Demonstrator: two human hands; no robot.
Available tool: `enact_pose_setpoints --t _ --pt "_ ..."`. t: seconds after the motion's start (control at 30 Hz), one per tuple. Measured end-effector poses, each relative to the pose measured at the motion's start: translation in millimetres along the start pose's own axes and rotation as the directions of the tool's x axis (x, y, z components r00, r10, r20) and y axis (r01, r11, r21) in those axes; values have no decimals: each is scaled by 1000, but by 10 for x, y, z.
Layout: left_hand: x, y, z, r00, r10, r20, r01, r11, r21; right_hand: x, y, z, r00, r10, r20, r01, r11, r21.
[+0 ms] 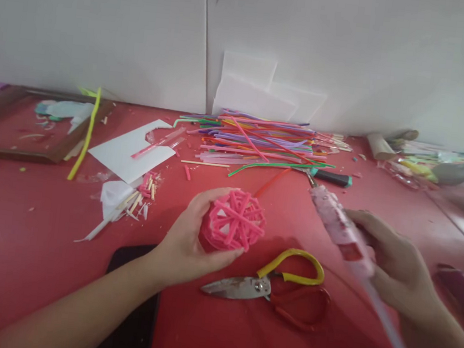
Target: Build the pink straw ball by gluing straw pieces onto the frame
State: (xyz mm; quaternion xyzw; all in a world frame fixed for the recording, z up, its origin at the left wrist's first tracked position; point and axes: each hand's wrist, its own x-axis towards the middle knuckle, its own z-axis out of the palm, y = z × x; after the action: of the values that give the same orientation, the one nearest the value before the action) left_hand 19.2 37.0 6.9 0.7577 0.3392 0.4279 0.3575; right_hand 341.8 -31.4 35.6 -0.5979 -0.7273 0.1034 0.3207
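My left hand (191, 236) is wrapped round a pink round craft piece (237, 221), built of crossed pink strips like spokes with white showing between them. In my right hand (394, 259) is a pink glue gun (343, 231), its metal nozzle pointing up and left, away from the craft piece. A clear glue stick (390, 329) sticks out of its back end, somewhat blurred. Just below both hands lie scissors (239, 288) with one yellow and one red handle, blades partly apart and pointing left. My right fingers are partly hidden behind the glue gun.
Colourful straws or sticks (256, 140) are heaped at the back of the red table (41, 230). A utility knife (332, 177) lies beside them. White paper (134, 149) and cut scraps (146, 192) lie left, near a brown frame (16, 155). A dark flat device (131, 319) lies beneath my left forearm.
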Motion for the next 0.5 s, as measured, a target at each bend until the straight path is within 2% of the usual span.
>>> enact_pose_setpoints --t 0.1,0.2,0.27,0.33,0.4,0.43,0.5 --pt "8 -22 -15 999 31 42 -33 999 38 -104 482 -164 994 0 111 30 964 -266" --pt "24 -12 -18 991 1 133 2 1000 -29 -265 996 -308 978 28 205 40 946 -321" --pt "26 -3 -15 989 27 144 -25 1000 -14 -319 1173 -409 978 -16 208 82 947 -312" --pt "20 -2 -12 990 69 122 -72 997 22 -285 1106 -487 993 -62 102 97 922 -375" --pt "11 -10 -12 990 71 120 -73 997 13 -161 790 -498 988 -105 -115 42 893 -447" --pt "7 -16 -14 990 66 124 -67 998 1 -74 562 -468 970 -135 -201 39 908 -417" --pt "3 -28 -23 988 72 133 -71 997 -12 125 54 -336 959 -222 -175 184 960 -210"
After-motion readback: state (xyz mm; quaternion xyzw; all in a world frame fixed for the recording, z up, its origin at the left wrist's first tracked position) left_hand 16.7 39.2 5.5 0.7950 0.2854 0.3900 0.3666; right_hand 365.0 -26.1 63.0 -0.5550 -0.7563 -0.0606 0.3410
